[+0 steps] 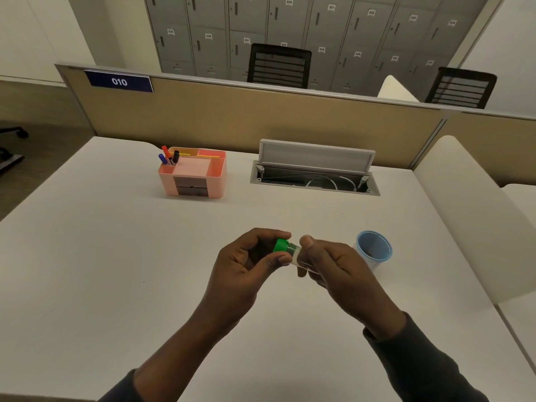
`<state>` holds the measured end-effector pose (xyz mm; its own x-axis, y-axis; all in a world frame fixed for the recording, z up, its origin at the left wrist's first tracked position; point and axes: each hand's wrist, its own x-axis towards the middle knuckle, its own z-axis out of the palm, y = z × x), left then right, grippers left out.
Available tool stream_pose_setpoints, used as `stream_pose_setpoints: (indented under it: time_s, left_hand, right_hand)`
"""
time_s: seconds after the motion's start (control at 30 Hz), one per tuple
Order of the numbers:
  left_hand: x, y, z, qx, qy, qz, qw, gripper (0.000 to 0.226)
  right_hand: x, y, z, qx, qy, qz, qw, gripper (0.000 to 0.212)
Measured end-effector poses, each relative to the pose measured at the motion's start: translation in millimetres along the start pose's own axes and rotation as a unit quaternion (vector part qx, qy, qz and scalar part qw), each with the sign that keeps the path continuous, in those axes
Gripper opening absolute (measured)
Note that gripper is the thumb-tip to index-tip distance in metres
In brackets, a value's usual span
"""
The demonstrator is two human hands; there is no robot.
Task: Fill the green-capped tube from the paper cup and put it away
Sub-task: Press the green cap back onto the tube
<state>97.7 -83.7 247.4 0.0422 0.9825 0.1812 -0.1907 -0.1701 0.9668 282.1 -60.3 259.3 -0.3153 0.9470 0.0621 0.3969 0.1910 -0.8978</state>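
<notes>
Writing: a dark blue sign (119, 81) on the far partition reads "010"; the locker (290, 30) doors behind carry small number tags, too blurred to read with certainty.
Left hand: the left hand (246, 268) has its fingers (278, 235) and thumb curled closed around the green cap (280, 246).
Right hand: the right hand (333, 268) is closed on the clear tube (298, 258), thumb on top, fingers wrapped underneath.
Tube: held nearly level above the near middle of the counter (116, 256), cap end pointing left, cap seated on the tube.
Paper cup: the blue-rimmed cup (374, 248) stands upright on the counter just right of the right hand.
Organizer: a pink desk organizer (193, 172) with pens (169, 156) sits far left on the counter.
</notes>
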Motion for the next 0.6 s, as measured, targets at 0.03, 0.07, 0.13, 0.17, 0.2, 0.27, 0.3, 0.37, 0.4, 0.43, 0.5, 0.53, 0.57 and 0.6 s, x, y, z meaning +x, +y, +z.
stream_pose_setpoints:
  time_s: [0.03, 0.07, 0.13, 0.17, 0.2, 0.27, 0.3, 0.37, 0.4, 0.43, 0.5, 0.53, 0.57, 0.6]
  left_hand:
    - [-1, 0, 0, 0.005, -0.005, 0.001, 1.0, 0.026]
    - [-1, 1, -1, 0.012, -0.008, 0.003, 1.0, 0.026]
    - [-2, 1, -2, 0.037, -0.008, 0.012, 0.999, 0.027]
    - [-2, 1, -2, 0.049, -0.009, 0.018, 0.999, 0.029]
    - [-2, 1, -2, 0.058, -0.01, 0.023, 0.998, 0.03]
    - [-2, 3, -3, 0.069, -0.017, 0.032, 0.997, 0.031]
    - [-2, 3, -3, 0.074, -0.021, 0.035, 0.996, 0.031]
    - [-1, 4, -5, 0.088, -0.026, 0.043, 0.995, 0.031]
    - [-1, 5, -5, 0.106, -0.023, 0.053, 0.993, 0.032]
    - [-1, 5, -5, 0.137, -0.016, 0.071, 0.988, 0.034]
    - [-3, 6, -3, 0.234, -0.001, 0.12, 0.965, 0.043]
    - [-4, 6, -2, 0.279, -0.001, 0.135, 0.951, 0.05]
    - [-6, 6, 0, 0.311, -0.008, 0.139, 0.94, 0.06]
    - [-8, 6, 0, 0.333, -0.021, 0.132, 0.933, 0.072]
  right_hand:
    - [0, -1, -1, 0.023, -0.011, 0.038, 0.999, 0.062]
    - [0, -2, -2, 0.047, -0.024, 0.073, 0.996, 0.065]
    - [0, -3, -3, 0.093, -0.053, 0.133, 0.985, 0.067]
    - [-1, -4, -3, 0.125, -0.068, 0.162, 0.977, 0.067]
    - [-1, -5, -3, 0.166, -0.08, 0.192, 0.964, 0.066]
    - [-2, -8, -1, 0.254, -0.102, 0.243, 0.93, 0.063]
    - [-2, -9, 0, 0.289, -0.114, 0.26, 0.914, 0.062]
    - [-3, -12, 3, 0.342, -0.137, 0.277, 0.887, 0.058]
    - [-3, -13, 5, 0.367, -0.142, 0.283, 0.875, 0.057]
    - [-4, -14, 7, 0.391, -0.139, 0.288, 0.863, 0.056]
    - [-5, -17, 14, 0.436, -0.112, 0.291, 0.844, 0.054]
    - [-6, -19, 19, 0.448, -0.087, 0.287, 0.842, 0.054]
    - [-7, -20, 23, 0.446, -0.059, 0.279, 0.848, 0.055]
    - [-7, -21, 27, 0.436, -0.037, 0.27, 0.858, 0.057]
